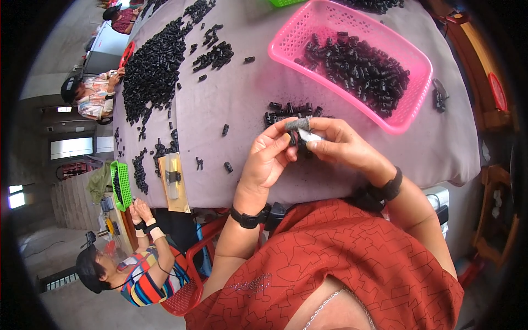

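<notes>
Head view: the left hand (269, 157) pinches a small black cylindrical plastic part (293, 137) at its fingertips while the right hand (344, 144), fingers closed, presses a small grey-and-white tool (303, 130) onto it, both held just above the near edge of the grey cloth-covered table (242, 99). This looks like the fitting step on one piece; a steady pinch and square alignment of tool and part seem needed next. Far right, the pink perforated plastic basket (410, 113) holds a heap of black parts, a loose pile of black parts (154, 66) spreads far left, and a small green basket (122, 184) at the left edge holds a few more.
</notes>
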Available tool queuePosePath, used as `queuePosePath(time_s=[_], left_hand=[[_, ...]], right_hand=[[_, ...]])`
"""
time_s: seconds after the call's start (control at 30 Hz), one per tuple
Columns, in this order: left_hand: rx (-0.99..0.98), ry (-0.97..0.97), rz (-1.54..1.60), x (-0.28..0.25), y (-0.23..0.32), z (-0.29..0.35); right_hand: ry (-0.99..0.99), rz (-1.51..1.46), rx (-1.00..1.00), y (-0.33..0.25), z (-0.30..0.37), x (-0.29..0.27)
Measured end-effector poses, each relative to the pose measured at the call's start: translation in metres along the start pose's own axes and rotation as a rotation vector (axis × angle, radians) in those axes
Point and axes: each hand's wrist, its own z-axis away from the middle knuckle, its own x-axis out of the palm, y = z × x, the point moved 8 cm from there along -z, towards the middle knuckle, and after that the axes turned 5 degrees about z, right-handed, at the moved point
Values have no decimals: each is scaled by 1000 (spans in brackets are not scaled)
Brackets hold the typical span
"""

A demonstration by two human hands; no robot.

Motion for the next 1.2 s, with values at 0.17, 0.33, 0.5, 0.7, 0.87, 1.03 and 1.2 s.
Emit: queuePosePath(time_s=[0.17,0.33,0.5,0.7,0.87,1.03,1.2], left_hand=[[86,162,10,-15,9,2],[113,239,-62,-21,11,4],[125,164,27,-16,13,4],[187,300,-47,-30,16,5],[200,262,18,-27,19,7],[201,255,4,-35,17,6],[175,217,-20,-23,17,5]], right_hand=[[60,18,17,2,0,-8],[70,46,23,6,-1,-9],[80,66,14,5,0,-8],[83,86,12,5,-1,-9],[86,87,27,6,-1,-9],[86,86,22,6,-1,-10],[103,90,43,4,0,-10]])
